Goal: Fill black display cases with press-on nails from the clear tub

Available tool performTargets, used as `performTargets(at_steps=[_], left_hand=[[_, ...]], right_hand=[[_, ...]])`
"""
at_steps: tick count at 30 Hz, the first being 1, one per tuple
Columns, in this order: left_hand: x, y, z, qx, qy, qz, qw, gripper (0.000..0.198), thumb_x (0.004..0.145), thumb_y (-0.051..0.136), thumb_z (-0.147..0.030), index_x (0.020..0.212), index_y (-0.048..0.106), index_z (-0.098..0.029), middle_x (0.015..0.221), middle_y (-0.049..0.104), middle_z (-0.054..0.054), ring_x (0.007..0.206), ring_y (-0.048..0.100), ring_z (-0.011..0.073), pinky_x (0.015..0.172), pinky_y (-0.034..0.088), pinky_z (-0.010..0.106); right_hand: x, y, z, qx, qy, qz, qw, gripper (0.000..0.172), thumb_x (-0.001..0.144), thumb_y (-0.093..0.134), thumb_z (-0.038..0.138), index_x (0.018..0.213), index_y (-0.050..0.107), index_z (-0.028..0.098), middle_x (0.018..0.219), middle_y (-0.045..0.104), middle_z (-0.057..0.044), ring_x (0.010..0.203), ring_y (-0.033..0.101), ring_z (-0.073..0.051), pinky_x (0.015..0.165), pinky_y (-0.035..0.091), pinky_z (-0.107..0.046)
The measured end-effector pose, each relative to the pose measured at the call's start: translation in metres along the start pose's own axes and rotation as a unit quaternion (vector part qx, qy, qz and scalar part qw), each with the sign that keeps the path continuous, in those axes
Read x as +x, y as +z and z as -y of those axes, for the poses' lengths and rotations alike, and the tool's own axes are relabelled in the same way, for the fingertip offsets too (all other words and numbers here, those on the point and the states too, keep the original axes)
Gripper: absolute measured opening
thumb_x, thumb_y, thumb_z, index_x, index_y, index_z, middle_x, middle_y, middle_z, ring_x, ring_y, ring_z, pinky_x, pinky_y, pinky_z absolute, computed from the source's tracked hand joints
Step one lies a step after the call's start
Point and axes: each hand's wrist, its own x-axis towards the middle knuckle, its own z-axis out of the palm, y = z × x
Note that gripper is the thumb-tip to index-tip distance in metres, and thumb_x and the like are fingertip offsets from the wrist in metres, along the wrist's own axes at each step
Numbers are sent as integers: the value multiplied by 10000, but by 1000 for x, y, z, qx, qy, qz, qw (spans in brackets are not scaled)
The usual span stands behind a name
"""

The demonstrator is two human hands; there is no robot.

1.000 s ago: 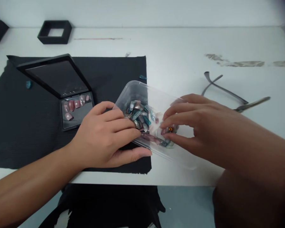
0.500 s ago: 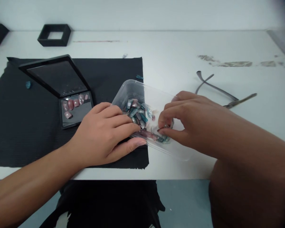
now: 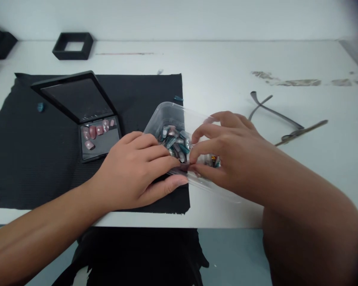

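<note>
A clear plastic tub (image 3: 167, 115) lies tilted at the right edge of a black cloth mat (image 3: 32, 159). Inside it is a heap of several press-on nails (image 3: 174, 141), teal, silver and pink. My left hand (image 3: 134, 171) grips the tub's near left side, thumb under the rim. Reaching into the tub from the right, my right hand (image 3: 226, 153) has its thumb and fingers pinched together among the nails; what they pinch is hidden. An open black display case (image 3: 100, 137) left of the tub holds several pink nails.
Metal tweezers (image 3: 301, 131) and a thin bent metal strip (image 3: 265, 107) lie on the white table to the right. A square black frame (image 3: 73, 45) sits at the back left. Stray teal nails (image 3: 41, 106) lie on the mat. The table's front edge runs just below my hands.
My right hand has slid left inside the tub and its fingers have closed from spread to a pinch. The left hand holds the tub as before.
</note>
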Motion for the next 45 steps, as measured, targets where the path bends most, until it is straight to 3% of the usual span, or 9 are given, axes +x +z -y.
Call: performTargets(at_steps=[9,13,17,20,27,32,37,42,45], left_hand=[[-3,0,-2,-44,-19,-20,999,294,1022,555,-444,1104,730,-224,984,785,12,887,674,202,812,474,373],[-3,-2,-7,-7,-91,-101,991,282,996,570,-483,1123,715,-278,1014,774,15,1002,660,256,910,460,466],[0,-9,-13,8,-125,-181,975,322,977,567,-559,1060,722,-290,861,759,21,880,652,254,811,482,476],[1,-12,-17,-47,-114,-216,969,270,958,632,-527,1001,719,-275,805,764,-3,786,661,206,765,532,429],[3,-5,-21,-75,-120,-288,947,183,926,561,-298,790,679,-262,760,775,-33,722,688,145,717,590,336],[2,-18,-11,-44,-116,-280,952,151,842,587,-197,745,675,-273,714,761,-75,719,718,141,703,608,321],[-29,-40,7,-27,-83,-373,924,70,844,666,-174,841,672,-244,740,752,-34,739,728,171,691,641,355],[-80,-53,14,1,-222,-319,921,87,935,630,-205,871,671,-247,826,769,-20,949,780,214,746,690,381],[-95,-48,16,-19,-270,-317,909,89,959,645,-243,885,691,-258,868,784,-43,922,785,181,756,697,353]], right_hand=[[-1,-18,-6,78,-3,11,997,161,951,578,244,868,705,299,1081,744,-15,1213,588,-295,1072,449,-518],[0,-22,1,93,-24,-109,989,106,964,586,251,928,671,303,1013,743,-9,1119,626,-264,990,488,-466],[3,-21,18,59,-26,-204,977,149,977,556,196,897,629,298,772,689,16,746,638,-198,741,506,-378],[3,-17,31,38,-62,-222,972,168,956,560,153,881,610,294,666,651,48,590,598,-160,647,490,-350],[1,-4,35,10,-114,-240,964,211,894,619,100,985,583,286,748,715,40,616,642,-161,649,506,-340],[3,0,34,28,-131,-210,969,145,897,649,135,940,635,273,691,692,34,614,643,-172,641,502,-350],[-3,-2,28,34,-84,-225,970,147,909,651,162,962,640,299,739,726,29,639,663,-176,612,501,-352],[-8,-4,21,21,-43,-234,971,197,903,658,146,969,636,330,780,732,32,589,644,-169,545,474,-346],[-8,-3,21,12,-33,-238,971,235,886,667,112,965,643,332,767,719,31,584,643,-175,536,469,-346]])
